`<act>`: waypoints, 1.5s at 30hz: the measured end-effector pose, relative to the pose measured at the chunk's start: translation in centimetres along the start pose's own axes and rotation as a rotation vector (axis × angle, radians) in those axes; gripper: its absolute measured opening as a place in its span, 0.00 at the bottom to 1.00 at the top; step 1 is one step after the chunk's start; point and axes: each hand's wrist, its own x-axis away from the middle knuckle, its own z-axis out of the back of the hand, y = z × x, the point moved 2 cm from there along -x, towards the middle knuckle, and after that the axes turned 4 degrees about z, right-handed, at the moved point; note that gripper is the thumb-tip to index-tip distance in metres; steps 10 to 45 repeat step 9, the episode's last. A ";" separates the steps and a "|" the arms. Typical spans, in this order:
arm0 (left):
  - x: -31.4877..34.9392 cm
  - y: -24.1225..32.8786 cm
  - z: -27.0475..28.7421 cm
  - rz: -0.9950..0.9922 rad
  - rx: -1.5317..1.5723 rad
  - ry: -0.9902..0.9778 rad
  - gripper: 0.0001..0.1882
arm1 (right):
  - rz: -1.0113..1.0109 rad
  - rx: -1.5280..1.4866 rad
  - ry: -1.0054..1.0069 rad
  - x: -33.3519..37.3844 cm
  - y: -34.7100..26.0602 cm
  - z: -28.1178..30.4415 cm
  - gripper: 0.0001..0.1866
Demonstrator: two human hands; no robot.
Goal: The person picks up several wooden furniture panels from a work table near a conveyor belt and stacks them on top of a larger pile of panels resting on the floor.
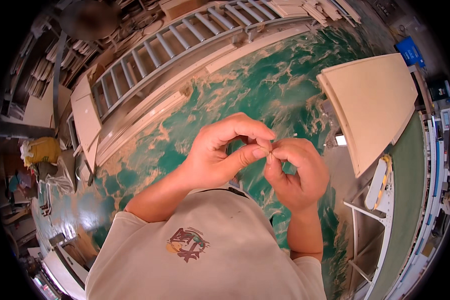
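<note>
Both my hands meet fingertip to fingertip in front of my chest, above the green floor. My left hand has its thumb and index finger pinched together. Against these tips my right hand presses its own thumb and index finger, the other fingers curled in. Whatever lies between the fingertips is too small and too covered to name. The nearest thing to my right hand is a stack of pale boards, some way off to its right.
Sawdust streaks the green floor. A roller conveyor curves across the back, with long pale strips along its near side. To the right runs a green belt on a white frame. A yellow sack sits at far left.
</note>
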 end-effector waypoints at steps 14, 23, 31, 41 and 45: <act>-27.4 -12.2 8.0 0.073 0.327 -0.105 0.16 | -0.047 0.119 0.104 -15.1 24.0 -2.1 0.13; -27.4 -12.2 8.0 0.073 0.327 -0.105 0.16 | -0.047 0.119 0.104 -15.1 24.0 -2.1 0.13; -27.4 -12.2 8.0 0.073 0.327 -0.105 0.16 | -0.047 0.119 0.104 -15.1 24.0 -2.1 0.13; -27.4 -12.2 8.0 0.073 0.327 -0.105 0.16 | -0.047 0.119 0.104 -15.1 24.0 -2.1 0.13; -27.4 -12.2 8.0 0.073 0.327 -0.105 0.16 | -0.047 0.119 0.104 -15.1 24.0 -2.1 0.13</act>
